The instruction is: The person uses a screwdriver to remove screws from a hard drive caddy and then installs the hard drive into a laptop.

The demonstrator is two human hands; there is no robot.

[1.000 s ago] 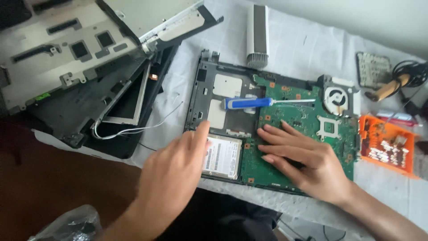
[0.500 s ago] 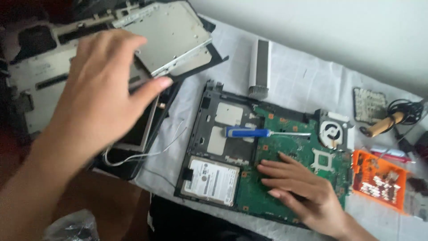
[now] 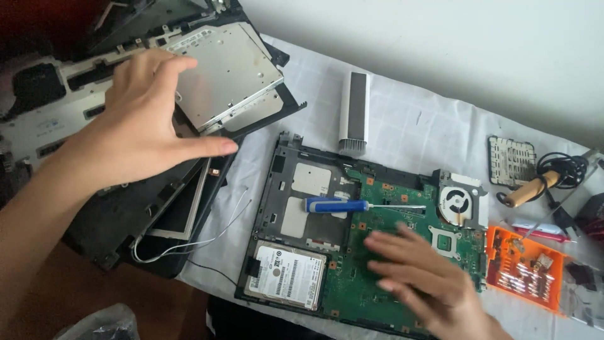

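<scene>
An opened laptop base lies on a white cloth, with a green motherboard, a silver hard drive at its near left corner and a round fan at the right. A blue-handled screwdriver rests across the base. My right hand lies flat on the motherboard, fingers spread, holding nothing. My left hand hovers open over the stack of removed panels at the left, beside a silver optical drive; whether it touches them I cannot tell.
A grey ribbed bar lies behind the base. At the right sit an orange tray of bits, a small perforated cover and a wooden-handled tool with a black cord. White wires trail from the dark panels at the left.
My left hand left the hard drive area and swung up to the left over the removed panels. My right hand stayed on the motherboard. The view shifted slightly.
</scene>
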